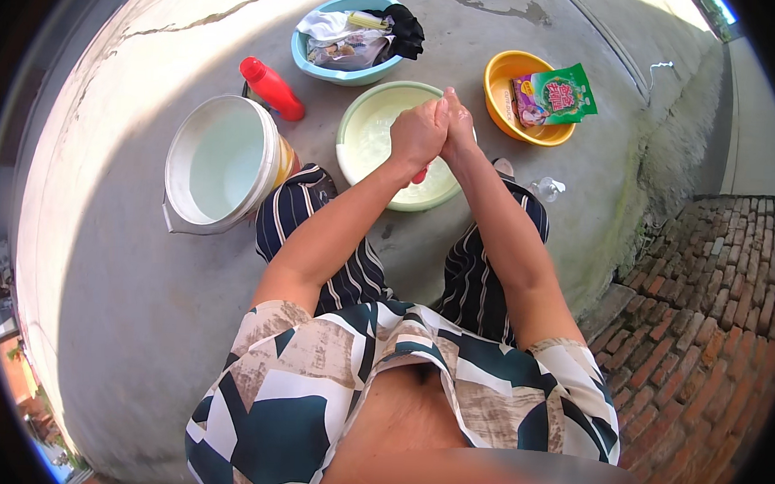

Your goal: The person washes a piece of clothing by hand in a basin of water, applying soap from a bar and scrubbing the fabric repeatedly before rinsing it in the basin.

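Observation:
Over a pale green plastic basin with water in it, both hands are pressed together. My left hand is closed, its knuckles up and its thumb side against the other hand. Wet-looking, my right hand is curled beside it, slightly farther right. A small red item, too hidden to name, shows below the hands near my left wrist. Both hands seem clenched around it, though the fingers cover most of it. The basin stands on the concrete between my knees.
A white bucket of water stands left, near a red plastic bottle. Behind is a blue basin of clothes. A yellow basin holding a green detergent packet and a clear bottle are right. Bricks border the concrete.

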Motion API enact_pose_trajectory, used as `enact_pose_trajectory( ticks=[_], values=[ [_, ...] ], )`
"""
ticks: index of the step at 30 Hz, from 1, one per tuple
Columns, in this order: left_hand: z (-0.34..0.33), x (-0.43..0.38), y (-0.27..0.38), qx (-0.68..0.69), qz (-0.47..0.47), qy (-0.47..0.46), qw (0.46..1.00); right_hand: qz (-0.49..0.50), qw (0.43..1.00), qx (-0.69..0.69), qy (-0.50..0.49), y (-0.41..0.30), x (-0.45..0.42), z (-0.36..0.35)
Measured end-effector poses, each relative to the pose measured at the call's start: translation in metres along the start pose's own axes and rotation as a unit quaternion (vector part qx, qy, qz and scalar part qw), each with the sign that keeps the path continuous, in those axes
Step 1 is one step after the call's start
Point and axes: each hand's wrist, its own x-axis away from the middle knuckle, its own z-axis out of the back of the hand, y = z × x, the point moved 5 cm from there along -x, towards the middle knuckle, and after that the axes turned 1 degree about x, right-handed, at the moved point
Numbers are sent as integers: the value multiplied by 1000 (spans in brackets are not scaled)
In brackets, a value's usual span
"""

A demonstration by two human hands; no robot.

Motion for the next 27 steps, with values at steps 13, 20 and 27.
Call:
enact_pose_trajectory(
  ticks=[13, 20, 27],
  values=[
    [5, -12, -3, 16, 4, 14, 1000, 46, 998, 23, -24, -2, 4, -7],
    [-5, 6, 21, 35, -23, -33, 999, 30, 995, 90, 19, -21, -8, 15],
    [7, -22, -15, -6, 52, 29, 998, 20, 1000, 2, 9, 3, 8, -9]
  ],
)
